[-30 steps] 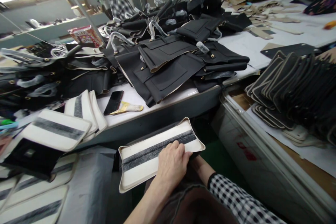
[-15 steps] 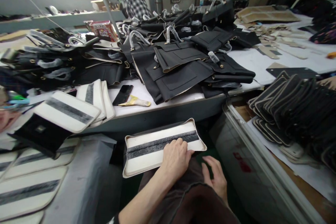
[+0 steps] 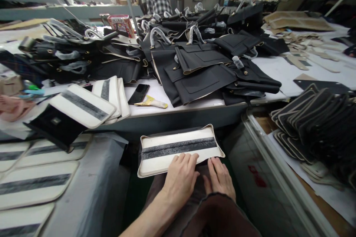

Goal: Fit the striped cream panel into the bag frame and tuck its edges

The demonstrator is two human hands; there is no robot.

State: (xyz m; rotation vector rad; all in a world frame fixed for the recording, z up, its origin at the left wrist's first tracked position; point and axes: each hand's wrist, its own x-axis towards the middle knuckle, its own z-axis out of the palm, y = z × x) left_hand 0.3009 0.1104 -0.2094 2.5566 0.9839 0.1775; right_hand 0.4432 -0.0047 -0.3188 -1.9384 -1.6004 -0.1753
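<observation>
The panel (image 3: 179, 147) is lying just ahead of both hands above the lap, its long axis running left to right, right end angling slightly away. The left hand (image 3: 182, 176) is touching mid near edge, grip unclear; the right hand (image 3: 221, 177), loosely open, is sitting by the near right corner, the bench (image 3: 180, 119) standing beyond.

Panel (image 3: 179, 147) in frt of tbl (image 3: 280, 74); on tbl, phone (image 3: 139, 94) L of bag pile (image 3: 205, 77).
</observation>
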